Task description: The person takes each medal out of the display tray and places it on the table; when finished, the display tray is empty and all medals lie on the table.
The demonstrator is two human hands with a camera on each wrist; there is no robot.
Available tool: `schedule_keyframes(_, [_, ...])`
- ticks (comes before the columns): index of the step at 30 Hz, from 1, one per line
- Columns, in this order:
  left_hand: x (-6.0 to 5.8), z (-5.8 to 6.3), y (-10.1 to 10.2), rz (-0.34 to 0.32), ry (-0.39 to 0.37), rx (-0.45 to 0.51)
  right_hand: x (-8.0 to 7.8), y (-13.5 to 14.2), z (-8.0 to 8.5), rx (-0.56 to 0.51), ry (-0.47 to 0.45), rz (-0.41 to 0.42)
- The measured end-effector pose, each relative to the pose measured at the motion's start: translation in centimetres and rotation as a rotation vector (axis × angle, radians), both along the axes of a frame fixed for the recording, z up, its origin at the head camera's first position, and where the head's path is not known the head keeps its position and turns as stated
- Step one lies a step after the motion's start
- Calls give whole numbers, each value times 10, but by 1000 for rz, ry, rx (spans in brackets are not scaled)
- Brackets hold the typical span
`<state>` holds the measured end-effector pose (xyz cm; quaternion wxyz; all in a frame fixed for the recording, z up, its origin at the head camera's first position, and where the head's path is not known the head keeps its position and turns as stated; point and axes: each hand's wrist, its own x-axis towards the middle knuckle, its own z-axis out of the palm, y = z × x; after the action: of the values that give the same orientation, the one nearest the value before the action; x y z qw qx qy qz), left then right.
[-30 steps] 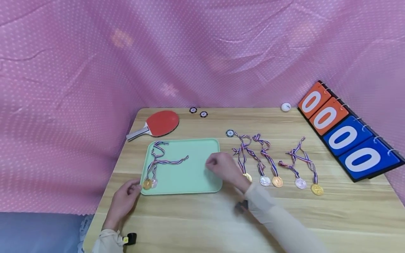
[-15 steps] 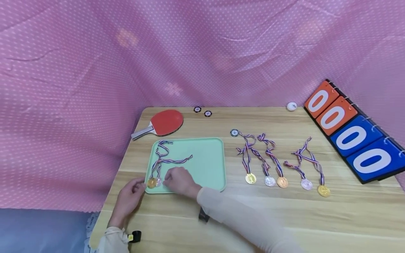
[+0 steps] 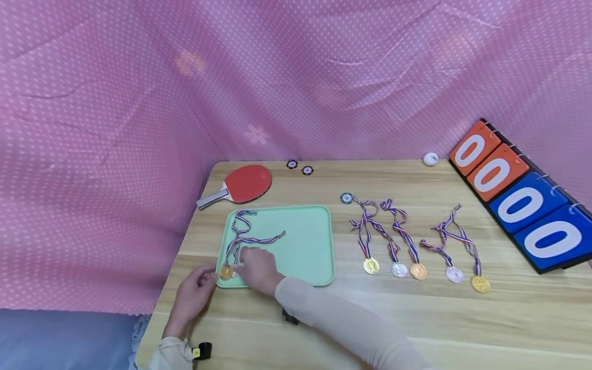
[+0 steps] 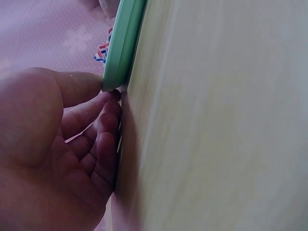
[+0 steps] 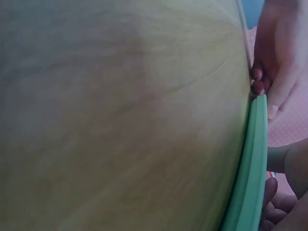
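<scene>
A light green tray point(image 3: 300, 246) lies on the wooden table. My left hand point(image 3: 195, 294) pinches its near left corner, thumb on the rim point(image 4: 113, 72) and fingers below. Inside, at the left, lie a gold medal point(image 3: 226, 272) and a silver medal point(image 3: 234, 274) side by side, with striped red, white and blue ribbons point(image 3: 252, 240) spread behind them. My right hand point(image 3: 259, 271) reaches over the near side of the tray, thumb and fingertips at the silver medal's edge. In the right wrist view the tray's rim point(image 5: 250, 173) hides that contact.
Right of the tray lie several ribboned medals point(image 3: 418, 271) in a row. A poker chip point(image 3: 346, 198) touches one ribbon. Behind are a red table tennis bat point(image 3: 250, 183), two more chips point(image 3: 307, 170), a white ball point(image 3: 430, 159) and a flip scoreboard point(image 3: 520, 205).
My right hand has moved left from the tray's right side to the silver medal and settled there. My left hand stays at the tray corner. The head view has shifted slightly.
</scene>
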<state>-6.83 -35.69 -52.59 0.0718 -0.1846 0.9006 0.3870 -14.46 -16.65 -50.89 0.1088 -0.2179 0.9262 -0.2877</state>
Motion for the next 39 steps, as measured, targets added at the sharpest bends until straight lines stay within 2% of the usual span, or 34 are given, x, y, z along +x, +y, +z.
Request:
schedule_keyframes(3, [-1, -3, 0, -12, 30, -20, -1, 0, -2, 12, 13, 6])
schedule_keyframes(10, [-4, -1, 1, -33, 77, -74, -4, 3, 1, -25, -48, 7])
schedule_keyframes(18, [-3, 0, 0, -18, 38, -14, -2, 2, 0, 15, 11, -12])
schedule_keyframes(24, [1, -1, -2, -20, 54, -42, -2, 4, 2, 42, -1, -10])
schedule_keyframes(28, [0, -2, -2, -9, 49, -27, -3, 4, 3, 44, -7, -18])
schedule_keyframes(33, [0, -1, 0, -15, 38, -20, -2, 6, -2, 21, 12, -31])
schedule_keyframes(39, [0, 1, 0, -25, 53, -45, -2, 10, 2, 24, 56, -13])
